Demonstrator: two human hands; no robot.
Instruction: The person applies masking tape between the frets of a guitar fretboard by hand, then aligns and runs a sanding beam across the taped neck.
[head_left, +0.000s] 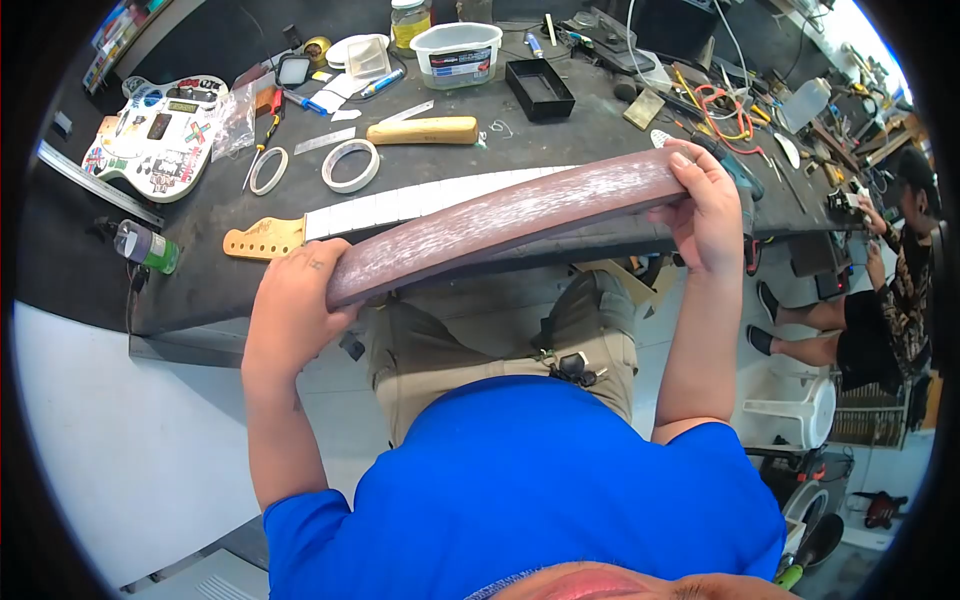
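Observation:
A long reddish-brown block (510, 220), its face streaked with white dust, is held at both ends above the front edge of the workbench. My left hand (300, 295) is wrapped round its left end. At the right end, my right hand (705, 205) grips the block with the thumb on its face. Behind the block a guitar neck lies on the bench, its pale wooden headstock (264, 239) beside my left hand and its fretboard (400, 203) covered in white strips. The block hides part of the neck.
On the dark workbench (600, 130) are tape rolls (351, 165), a wood-handled tool (423, 130), a plastic tub (456, 55), a black tray (540, 90) and a stickered guitar body (160, 135). Cables and tools crowd the right side. Another person (890, 290) is at far right.

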